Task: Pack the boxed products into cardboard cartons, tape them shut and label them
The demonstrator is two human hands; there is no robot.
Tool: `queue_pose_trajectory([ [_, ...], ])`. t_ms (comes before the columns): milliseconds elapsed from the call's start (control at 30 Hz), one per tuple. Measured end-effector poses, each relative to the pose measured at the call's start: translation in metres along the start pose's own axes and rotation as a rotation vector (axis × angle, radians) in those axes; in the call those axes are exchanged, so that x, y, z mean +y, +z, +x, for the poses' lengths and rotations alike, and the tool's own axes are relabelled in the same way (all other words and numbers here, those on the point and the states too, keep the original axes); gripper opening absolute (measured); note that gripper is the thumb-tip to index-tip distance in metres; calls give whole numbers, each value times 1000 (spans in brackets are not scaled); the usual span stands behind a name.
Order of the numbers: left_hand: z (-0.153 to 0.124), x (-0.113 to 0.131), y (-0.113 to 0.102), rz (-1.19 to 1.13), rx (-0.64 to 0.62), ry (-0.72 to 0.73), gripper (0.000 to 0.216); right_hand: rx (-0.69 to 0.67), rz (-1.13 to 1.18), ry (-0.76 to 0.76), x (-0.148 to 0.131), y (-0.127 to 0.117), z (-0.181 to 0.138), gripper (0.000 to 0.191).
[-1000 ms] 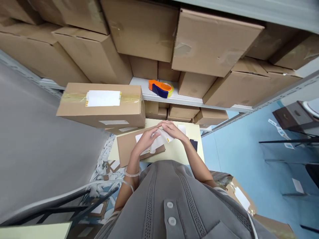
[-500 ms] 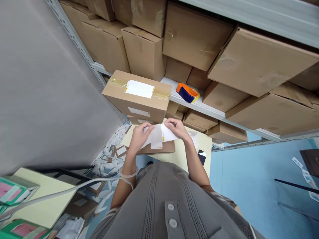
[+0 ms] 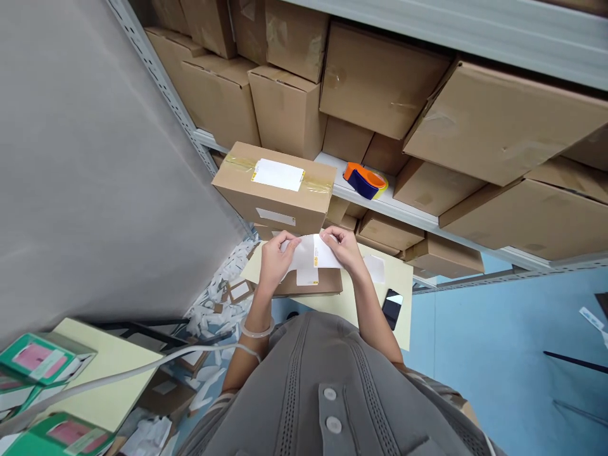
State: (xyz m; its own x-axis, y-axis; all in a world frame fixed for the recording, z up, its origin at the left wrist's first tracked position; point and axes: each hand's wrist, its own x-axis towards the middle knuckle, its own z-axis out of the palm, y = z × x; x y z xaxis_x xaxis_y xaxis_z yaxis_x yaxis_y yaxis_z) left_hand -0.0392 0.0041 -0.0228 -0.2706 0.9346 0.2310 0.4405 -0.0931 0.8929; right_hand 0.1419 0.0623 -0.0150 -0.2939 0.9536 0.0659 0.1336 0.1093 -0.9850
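My left hand (image 3: 275, 258) pinches a strip of translucent backing paper (image 3: 303, 254) between thumb and fingers. A white label (image 3: 327, 254) with a yellow mark joins that strip on the right, and my right hand (image 3: 344, 251) grips its upper edge. Both are held over a low cardboard box (image 3: 331, 281), which carries a white sticker (image 3: 307, 277) on its near side. Just beyond my hands stands a taped carton (image 3: 237, 188), with a larger white label (image 3: 278, 174) on its top and a narrow one on its near face.
An orange and blue tape dispenser (image 3: 365, 181) lies on the shelf (image 3: 403, 206), among stacked cardboard boxes (image 3: 382, 79). On the pale table (image 3: 351, 304) a phone (image 3: 392, 309) rests at right. Paper scraps (image 3: 209, 313) litter the floor at left, where a cable (image 3: 190, 349) crosses.
The whole view has shifted, so the scene sits slightly farther right and lower. Both hands keep their hold on the label and backing paper, which look slightly more level.
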Motion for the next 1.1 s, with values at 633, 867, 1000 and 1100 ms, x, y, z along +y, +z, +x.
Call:
queue_pose_trajectory([
  [633,-10,0,11,-9,16,9,24,120,67,9,10,-5,-16,30],
  [867,-14,-1,4,21,-127,60,20,-22,-73,-67,0,0,-20,27],
  [1000,-14,-3,1,-17,-145,77,18,-101,-128,-92,0,5,-19,26],
  [1100,-15,-4,-1,-47,-188,69,18,-126,-171,-103,0,6,-18,27],
])
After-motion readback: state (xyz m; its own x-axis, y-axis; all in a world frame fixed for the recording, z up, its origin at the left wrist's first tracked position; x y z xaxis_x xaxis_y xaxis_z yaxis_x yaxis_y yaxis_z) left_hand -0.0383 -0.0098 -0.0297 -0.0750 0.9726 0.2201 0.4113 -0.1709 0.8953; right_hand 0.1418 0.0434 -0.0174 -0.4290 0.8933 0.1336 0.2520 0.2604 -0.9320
